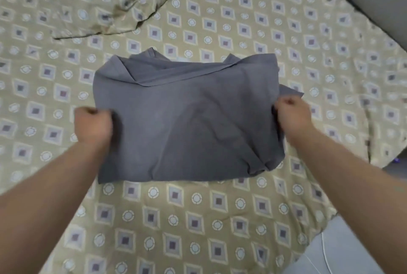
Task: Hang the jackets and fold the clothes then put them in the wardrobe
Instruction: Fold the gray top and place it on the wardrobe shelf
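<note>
I had my left hand (93, 125) and right hand (291, 115) each curled tight on opposite side edges of the half-folded grey garment (187, 124), which lay mid-bed on the patterned bedsheet (198, 218), probably so the next fold stayed square.

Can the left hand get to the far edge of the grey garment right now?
Probably yes: nothing lies on the garment or on the bedsheet beside it to block the way. But the left hand is gripping the garment's left side, so it would have to let go first.
</note>
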{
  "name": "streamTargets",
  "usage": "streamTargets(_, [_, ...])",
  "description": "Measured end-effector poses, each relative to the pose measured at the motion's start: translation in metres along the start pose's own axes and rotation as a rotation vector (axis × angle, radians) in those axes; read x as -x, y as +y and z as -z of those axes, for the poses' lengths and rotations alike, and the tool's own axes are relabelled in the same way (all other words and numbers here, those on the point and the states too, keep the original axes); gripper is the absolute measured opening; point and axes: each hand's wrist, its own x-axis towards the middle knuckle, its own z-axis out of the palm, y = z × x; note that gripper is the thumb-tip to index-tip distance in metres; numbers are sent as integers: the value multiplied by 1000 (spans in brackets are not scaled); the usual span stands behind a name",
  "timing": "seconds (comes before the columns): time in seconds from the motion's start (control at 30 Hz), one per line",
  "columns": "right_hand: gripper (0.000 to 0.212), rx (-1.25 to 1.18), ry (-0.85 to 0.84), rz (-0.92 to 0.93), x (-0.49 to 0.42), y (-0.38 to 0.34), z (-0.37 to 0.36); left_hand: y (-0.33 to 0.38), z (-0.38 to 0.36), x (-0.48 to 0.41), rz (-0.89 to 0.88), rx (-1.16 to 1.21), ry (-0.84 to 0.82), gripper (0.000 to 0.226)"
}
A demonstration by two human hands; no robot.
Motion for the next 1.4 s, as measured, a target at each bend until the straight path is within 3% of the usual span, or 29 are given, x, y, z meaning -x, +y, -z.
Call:
streamTargets(0.1, [28, 175, -52, 83, 45, 56, -6, -59, 8, 27, -84, -180, -101, 26])
streamTargets(0.2, [39, 124, -81, 113, 74, 78, -2, -77, 18, 41, 0, -101, -151, 35])
streamTargets(0.3, [39, 73, -136, 74, 91, 86, 8, -87, 30, 48, 137, 49, -273, 28])
streamTargets(0.37, [30, 1, -211, -20, 101, 97, 12, -94, 39, 53, 215, 49, -374, 17])
streamTargets(0.43, [20, -269, -217, -213, 101, 106, 18, -99, 45, 56, 244, -27, -445, 15])
streamTargets(0.5, [16, -602, -83, -402, 94, 112, 29, -98, 50, 59, 281, 4, -451, 15])
streamTargets(0.6, [18, -907, 158, -535, 90, 125, 47, -97, 62, 56, 448, 307, -415, 18])
streamTargets(0.77, [25, -845, 16, -643, 115, 143, 31, -118, 85, 70, 560, 543, -505, 30])
streamTargets(0.87, [20, -818, 24, -619, 117, 133, 31, -125, 89, 77, 524, 501, -476, 22])
streamTargets(0.97, [9, -473, 137, -448, 113, 121, 35, -116, 80, 74, 289, -14, -251, 9])
streamTargets(1.07, [5, -27, 236, -87, 94, 91, 42, -80, 65, 55, -191, -367, -33, 42])
streamTargets(1.2, [17, 222, 89, 242, 32, 29, 29, -19, 27, 11, -800, -548, -243, 67])
streamTargets(1.3, [37, 357, -32, 413, -15, -7, 10, 21, -10, -23, -954, -798, -407, 76])
streamTargets(1.4, [52, 333, -80, 201, -50, -24, 1, 50, -35, -51, -965, -936, -521, 46])
